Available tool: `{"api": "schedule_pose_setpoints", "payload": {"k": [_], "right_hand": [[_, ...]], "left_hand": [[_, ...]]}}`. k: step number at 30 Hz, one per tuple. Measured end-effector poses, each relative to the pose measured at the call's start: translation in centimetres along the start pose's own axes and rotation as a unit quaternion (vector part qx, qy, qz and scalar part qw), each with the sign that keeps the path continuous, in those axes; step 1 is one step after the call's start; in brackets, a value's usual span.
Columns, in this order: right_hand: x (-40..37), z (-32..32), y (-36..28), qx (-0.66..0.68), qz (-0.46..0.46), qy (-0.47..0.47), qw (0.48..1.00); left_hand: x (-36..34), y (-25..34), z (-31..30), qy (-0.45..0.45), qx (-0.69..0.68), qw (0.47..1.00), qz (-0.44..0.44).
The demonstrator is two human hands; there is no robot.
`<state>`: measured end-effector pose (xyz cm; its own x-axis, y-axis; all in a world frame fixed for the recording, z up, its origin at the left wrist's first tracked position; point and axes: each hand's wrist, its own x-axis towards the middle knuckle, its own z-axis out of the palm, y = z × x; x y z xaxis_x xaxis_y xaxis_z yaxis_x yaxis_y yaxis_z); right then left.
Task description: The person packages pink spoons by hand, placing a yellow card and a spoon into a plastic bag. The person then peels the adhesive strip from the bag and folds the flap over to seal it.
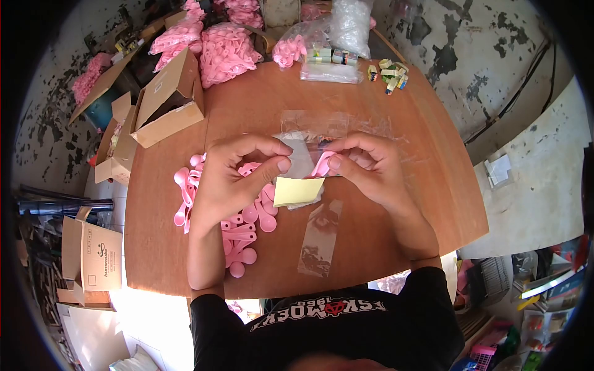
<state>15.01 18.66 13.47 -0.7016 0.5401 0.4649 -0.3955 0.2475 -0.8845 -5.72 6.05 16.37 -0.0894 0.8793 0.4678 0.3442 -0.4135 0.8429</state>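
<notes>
Over the middle of the table, my left hand (244, 170) brings its thumb and index finger together at the edge of a clear plastic bag (301, 157). My right hand (365, 162) pinches a pink measuring spoon (322, 164) between thumb and index finger, close to the bag. A pale yellow paper card (298, 191) lies just below the fingertips, on top of some clear plastic. Several loose pink spoons (238, 238) are spread under and beside my left forearm. The bag's exact outline is hard to make out.
A flat clear bag (319, 241) lies near the table's front edge. An open cardboard box (170, 99) stands at the back left, beside a bag of pink spoons (229, 52). Small printed labels (391, 74) and clear plastic packs (331, 72) sit at the back of the brown table (427, 154).
</notes>
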Motion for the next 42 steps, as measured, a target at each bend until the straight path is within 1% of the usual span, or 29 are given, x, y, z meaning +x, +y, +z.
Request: {"api": "schedule_pose_setpoints", "payload": {"k": [3, 5, 8, 12, 15, 17, 21, 23, 26, 27, 29, 33, 35, 39, 42], "right_hand": [[0.0, 0.1, 0.1, 0.003, -0.001, 0.004, 1.000], [0.0, 0.2, 0.2, 0.009, -0.012, 0.018, 1.000], [0.0, 0.3, 0.1, -0.009, -0.023, 0.010, 1.000], [-0.1, 0.3, 0.2, -0.007, -0.015, 0.003, 1.000], [-0.2, 0.3, 0.2, -0.024, -0.026, 0.006, 0.999], [-0.2, 0.5, 0.3, -0.015, -0.078, 0.019, 0.997], [-0.1, 0.6, 0.0, -0.009, -0.097, 0.025, 0.995], [-0.1, 0.0, 0.0, -0.062, -0.118, -0.009, 0.991], [0.0, 0.0, 0.2, -0.057, -0.131, -0.010, 0.990], [0.0, -0.1, 0.2, -0.056, -0.131, -0.010, 0.990], [0.0, -0.1, 0.3, -0.058, -0.126, -0.013, 0.990], [0.0, 0.0, 0.1, -0.061, -0.121, -0.013, 0.991], [0.0, -0.1, 0.1, -0.064, -0.104, -0.017, 0.992], [0.2, 0.3, 0.2, -0.069, -0.116, -0.021, 0.991], [0.2, 0.6, 0.6, -0.064, -0.091, -0.026, 0.993]], "left_hand": [[0.0, 0.0, 0.1, 0.006, -0.008, 1.000, 0.003], [0.0, 0.0, 0.1, 0.019, -0.027, 0.999, -0.013], [-0.1, -0.2, 0.3, 0.027, -0.044, 0.999, -0.009], [-0.1, 0.1, 0.4, 0.034, -0.023, 0.999, 0.000], [-0.2, 0.3, 0.5, 0.041, -0.025, 0.999, -0.004], [-0.1, 0.6, 0.5, 0.033, 0.019, 0.999, 0.025], [-0.1, 0.8, 0.5, 0.043, 0.000, 0.999, 0.015], [0.0, 0.9, 0.2, 0.019, 0.050, 0.997, 0.050], [0.1, 1.0, 0.1, 0.008, 0.054, 0.997, 0.063], [0.1, 0.9, 0.1, 0.008, 0.054, 0.997, 0.062], [0.1, 0.7, 0.0, 0.009, 0.056, 0.994, 0.090], [0.1, 0.8, -0.1, 0.008, 0.057, 0.995, 0.085], [0.2, 0.9, -0.1, 0.002, 0.057, 0.994, 0.090], [0.0, 0.9, -0.2, 0.000, 0.058, 0.994, 0.094], [0.0, 1.3, -0.1, -0.003, 0.057, 0.995, 0.083]]}}
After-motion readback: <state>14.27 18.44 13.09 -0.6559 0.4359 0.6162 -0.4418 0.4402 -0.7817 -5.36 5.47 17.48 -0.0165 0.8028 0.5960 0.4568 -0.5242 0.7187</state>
